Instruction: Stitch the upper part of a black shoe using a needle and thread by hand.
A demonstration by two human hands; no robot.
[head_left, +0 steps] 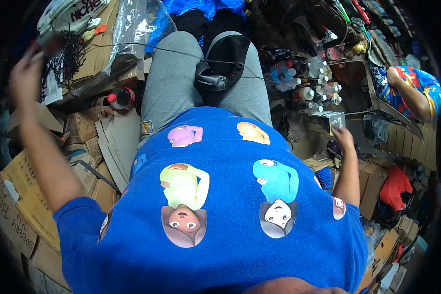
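Note:
My left hand [27,73] is raised at the far left, smeared by motion. It is beside a tangle of black cords [66,61] and a blurred dark round thing; its grip cannot be made out. My right hand [345,138] is out to the right, its fingers closed on the edge of a small shiny see-through packet [336,120]. Between my thighs lies a black leather-like item with a wide strap [212,81]. A thin dark cord [166,50] stretches from the left across my lap, passing over it.
Several plastic bottles [304,93] stand at right, near a person's patterned sleeve [426,90]. A dark-filled bottle with a red cap [122,98] lies at left. Cardboard [27,196] is piled at left; a red cloth [396,188] lies lower right. Clear plastic sheeting [132,34] hangs top left.

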